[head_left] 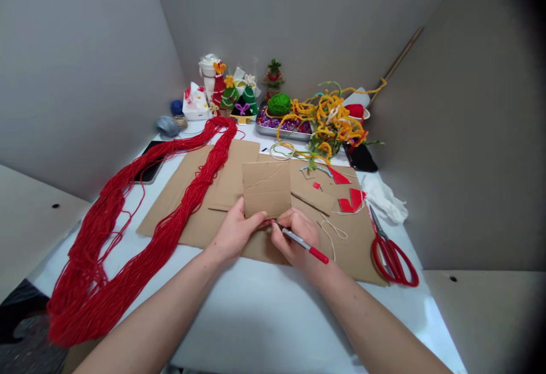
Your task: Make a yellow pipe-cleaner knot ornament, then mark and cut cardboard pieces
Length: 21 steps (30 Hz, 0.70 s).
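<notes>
My left hand (236,229) grips the lower left part of a small squarish cardboard piece (267,186), its thumb along the bottom edge. In my right hand (296,234) is a marker pen (305,243) with a grey barrel and a red end. Its tip meets the cardboard's bottom edge, where some red shows beside my left thumb. Beneath both hands lies a larger cardboard sheet (191,229). Red scraps (354,200), a strip of cardboard (313,194) and a loop of white string (336,230) rest on its right half.
A long skein of red yarn (187,214) stretches across the left side. Red-handled scissors (394,260) lie at the right edge near crumpled tissue (386,197). Behind are a metal tray (284,129) of beads, tangled yellow yarn (333,118), a green ball (279,105) and small tree ornaments (250,98).
</notes>
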Available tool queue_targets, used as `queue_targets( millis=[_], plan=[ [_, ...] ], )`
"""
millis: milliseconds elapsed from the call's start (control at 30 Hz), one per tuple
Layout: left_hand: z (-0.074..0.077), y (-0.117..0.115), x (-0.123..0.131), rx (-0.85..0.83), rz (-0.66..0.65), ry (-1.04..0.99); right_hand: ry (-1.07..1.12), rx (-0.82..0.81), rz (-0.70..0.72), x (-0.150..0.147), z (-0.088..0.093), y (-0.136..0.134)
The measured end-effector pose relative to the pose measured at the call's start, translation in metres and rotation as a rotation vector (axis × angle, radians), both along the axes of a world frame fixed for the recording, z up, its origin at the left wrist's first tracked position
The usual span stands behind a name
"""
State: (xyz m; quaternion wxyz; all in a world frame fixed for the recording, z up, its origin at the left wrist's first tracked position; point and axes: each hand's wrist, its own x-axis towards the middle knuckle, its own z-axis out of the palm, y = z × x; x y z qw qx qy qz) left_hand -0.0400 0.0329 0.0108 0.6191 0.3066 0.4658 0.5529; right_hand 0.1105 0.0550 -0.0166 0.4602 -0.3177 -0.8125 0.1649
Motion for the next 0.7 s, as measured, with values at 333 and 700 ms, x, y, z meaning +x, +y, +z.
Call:
queue_targets(
  millis=[333,700],
  plan=[
    [0.0019,-0.0004,0.0007,-0.014,0.009,-0.013,0.003,-0.013,0.006,0.0007,0.0,0.0004],
    [0.0088,0.0008,0.0005,-0.059,0.015,-0.059,0.083,0.042,0.006,0.005,0.0077,-0.0022]
  ],
)
